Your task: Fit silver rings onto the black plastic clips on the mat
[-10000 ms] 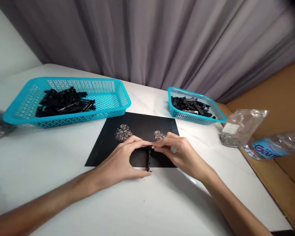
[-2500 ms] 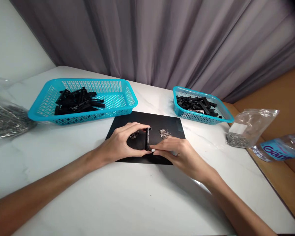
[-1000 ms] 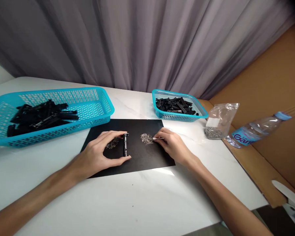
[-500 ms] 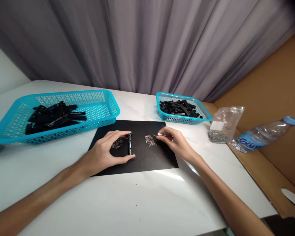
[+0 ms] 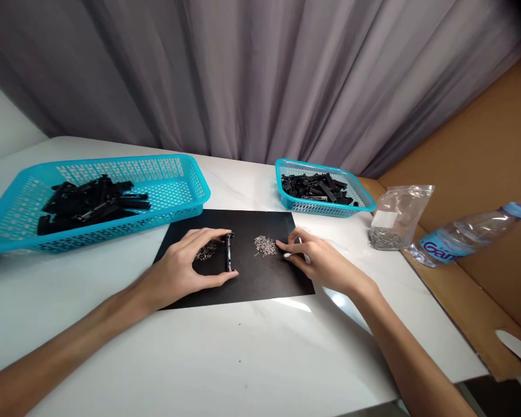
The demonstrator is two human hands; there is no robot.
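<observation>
The left hand (image 5: 180, 265) pinches a black part (image 5: 228, 255) while the right hand (image 5: 323, 259), its grip unclear, seemingly picks among metal bits (image 5: 265, 247), calling for delicate fingertips.

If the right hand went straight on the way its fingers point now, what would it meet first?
Most likely the right metal pile on the black sheet: the right hand points at it, fingertips by its edge. Whether they already touch is unclear from this view.
</observation>
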